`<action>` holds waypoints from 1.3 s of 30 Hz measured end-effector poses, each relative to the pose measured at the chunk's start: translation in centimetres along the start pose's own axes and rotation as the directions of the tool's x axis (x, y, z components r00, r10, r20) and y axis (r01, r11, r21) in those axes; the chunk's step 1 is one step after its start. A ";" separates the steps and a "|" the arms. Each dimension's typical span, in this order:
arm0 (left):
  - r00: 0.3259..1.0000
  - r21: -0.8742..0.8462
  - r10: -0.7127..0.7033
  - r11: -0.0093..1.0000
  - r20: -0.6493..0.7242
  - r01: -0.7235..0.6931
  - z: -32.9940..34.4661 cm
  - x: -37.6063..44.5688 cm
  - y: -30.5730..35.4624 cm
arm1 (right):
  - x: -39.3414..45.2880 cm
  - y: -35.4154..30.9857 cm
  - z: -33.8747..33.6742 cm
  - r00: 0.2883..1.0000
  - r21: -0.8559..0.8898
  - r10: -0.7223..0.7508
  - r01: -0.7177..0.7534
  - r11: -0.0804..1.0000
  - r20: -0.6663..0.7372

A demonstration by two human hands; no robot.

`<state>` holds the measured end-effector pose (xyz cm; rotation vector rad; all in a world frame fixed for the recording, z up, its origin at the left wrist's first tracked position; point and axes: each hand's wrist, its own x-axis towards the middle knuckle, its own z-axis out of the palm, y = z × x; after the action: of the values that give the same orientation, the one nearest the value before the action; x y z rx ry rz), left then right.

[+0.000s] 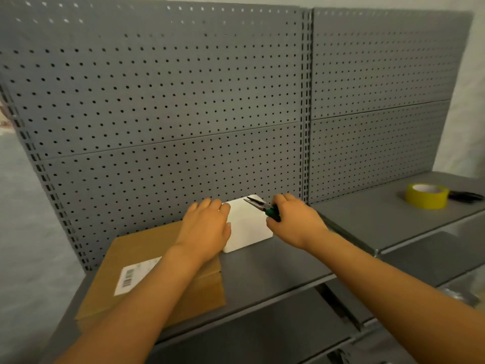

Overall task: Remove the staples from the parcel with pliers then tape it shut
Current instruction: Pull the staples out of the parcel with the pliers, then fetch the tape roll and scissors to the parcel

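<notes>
A small white parcel (pixel 249 227) lies on the grey shelf (pixel 275 266) against the pegboard. My left hand (pixel 206 227) rests flat on the parcel's left side, fingers straight. My right hand (pixel 291 218) grips the green handles of long-nose pliers (pixel 258 204). The jaws point left over the parcel's far top edge and look slightly apart. No staples are visible at this size. A roll of yellow tape (pixel 426 196) stands on the shelf at the far right.
A flat brown cardboard box (pixel 147 261) with a barcode label lies left of the parcel, under my left forearm. A dark tool (pixel 465 197) lies behind the tape. The grey pegboard (pixel 183 101) rises right behind the parcel. Lower shelves sit below.
</notes>
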<state>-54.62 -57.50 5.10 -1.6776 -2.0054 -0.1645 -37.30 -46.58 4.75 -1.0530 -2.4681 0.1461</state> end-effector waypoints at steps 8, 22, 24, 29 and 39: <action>0.999 -0.053 -0.033 0.998 0.016 0.034 -0.1 4.4 11.6 | -2.2 12.2 -4.1 1.000 -0.004 0.010 -0.010 1.000 0.023; 0.994 -0.043 0.077 0.996 0.077 -0.074 3.3 16.4 24.8 | 0.8 30.2 -6.5 0.994 -0.022 0.112 -0.112 0.994 0.004; 0.993 -0.033 0.083 0.996 0.082 -0.081 4.4 18.7 26.0 | 2.5 32.3 -6.4 0.994 -0.023 0.109 -0.109 0.994 -0.012; 0.993 -0.053 0.072 0.996 0.096 -0.067 7.4 24.6 29.2 | 5.6 37.9 -6.3 0.992 -0.023 0.129 -0.129 0.991 -0.002; 0.991 -0.095 0.107 0.991 0.081 -0.100 10.1 33.1 38.9 | 8.4 51.3 -8.6 0.981 -0.058 0.192 -0.192 0.980 -0.001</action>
<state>-24.29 -15.31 2.63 -1.8706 -1.9937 -0.1505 -4.73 -5.30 1.81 -1.3172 -2.3842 0.1376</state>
